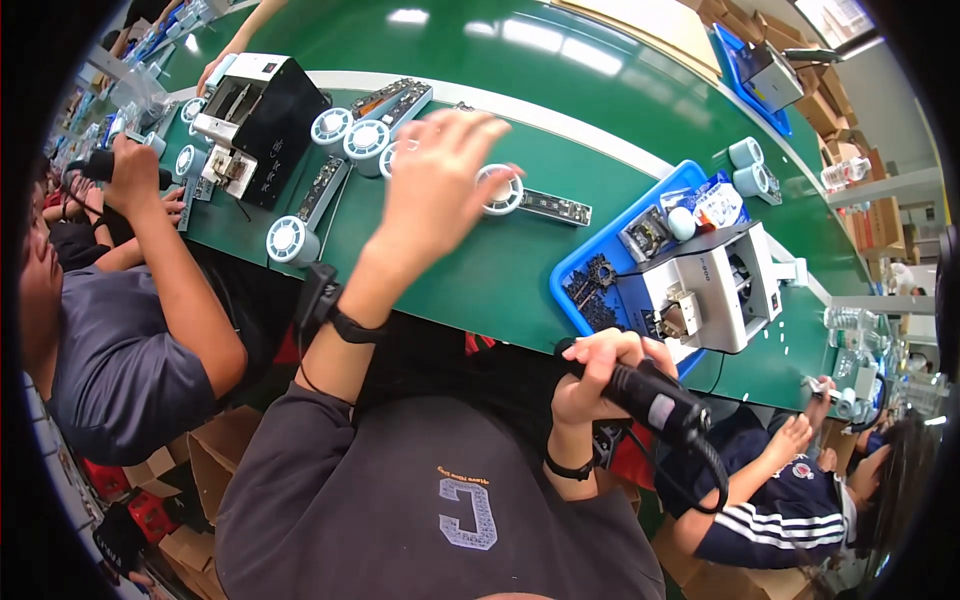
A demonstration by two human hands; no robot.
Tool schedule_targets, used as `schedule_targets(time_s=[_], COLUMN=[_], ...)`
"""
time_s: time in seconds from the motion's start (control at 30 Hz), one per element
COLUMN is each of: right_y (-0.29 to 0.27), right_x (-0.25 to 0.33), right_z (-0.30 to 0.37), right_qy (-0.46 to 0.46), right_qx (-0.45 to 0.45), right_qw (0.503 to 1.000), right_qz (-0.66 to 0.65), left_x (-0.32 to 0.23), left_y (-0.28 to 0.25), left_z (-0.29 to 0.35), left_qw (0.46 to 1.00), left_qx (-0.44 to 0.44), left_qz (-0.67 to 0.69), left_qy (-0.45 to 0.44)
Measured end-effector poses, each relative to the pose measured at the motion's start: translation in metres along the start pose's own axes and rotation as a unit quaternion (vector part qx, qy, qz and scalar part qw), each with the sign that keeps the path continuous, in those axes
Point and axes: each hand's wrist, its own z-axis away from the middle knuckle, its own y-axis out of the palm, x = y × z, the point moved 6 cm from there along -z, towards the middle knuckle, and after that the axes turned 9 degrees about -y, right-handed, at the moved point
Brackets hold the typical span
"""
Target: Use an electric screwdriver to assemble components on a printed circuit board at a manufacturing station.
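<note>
My left hand (pixel 440 175) is raised over the green bench with its fingers spread, slightly blurred, holding nothing. Its thumb is close to a light-blue round-headed device (pixel 502 190), whose opened handle (pixel 556 207) shows a circuit board. Partly behind that hand lie more such devices, with spoked round heads (pixel 366 139). Another device (pixel 288 240) lies to the left with its handle pointing away from me. Near the bench's front edge, my right hand (pixel 605 375) is wrapped round a black electric screwdriver (pixel 650 400) with a cord at its end.
On the right, a blue tray (pixel 570 280) holds dark small parts, a bag and a white-and-grey screw feeder (pixel 715 290). A black-and-white machine (pixel 262 125) stands at left. Co-workers sit on both sides; the left one's hand (pixel 135 175) grips a black tool. Light-blue cylinders (pixel 747 153) stand beyond the tray.
</note>
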Motion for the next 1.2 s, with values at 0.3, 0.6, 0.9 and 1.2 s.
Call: schedule_targets(time_s=[0.3, 0.6, 0.9, 1.2], right_y=[0.002, 0.0, 0.01, 0.015], right_x=[-0.024, -0.026, -0.025, -0.015], right_z=[-0.013, -0.016, -0.009, -0.007], right_qy=[-0.013, -0.067, -0.034, -0.107], right_qx=[0.066, 0.124, 0.128, -0.005], right_qw=[0.997, 0.988, 0.99, 0.98], right_qz=[0.041, -0.056, -0.057, 0.169], left_x=[0.05, 0.032, 0.038, -0.021], left_y=[0.014, -0.034, -0.048, -0.01], left_z=[0.023, 0.084, 0.117, 0.123], left_qw=[0.974, 0.981, 0.999, 0.981], left_qx=[0.03, 0.089, 0.038, 0.111], left_qz=[-0.222, -0.163, -0.02, 0.115], left_qy=[-0.015, -0.051, -0.004, 0.107])
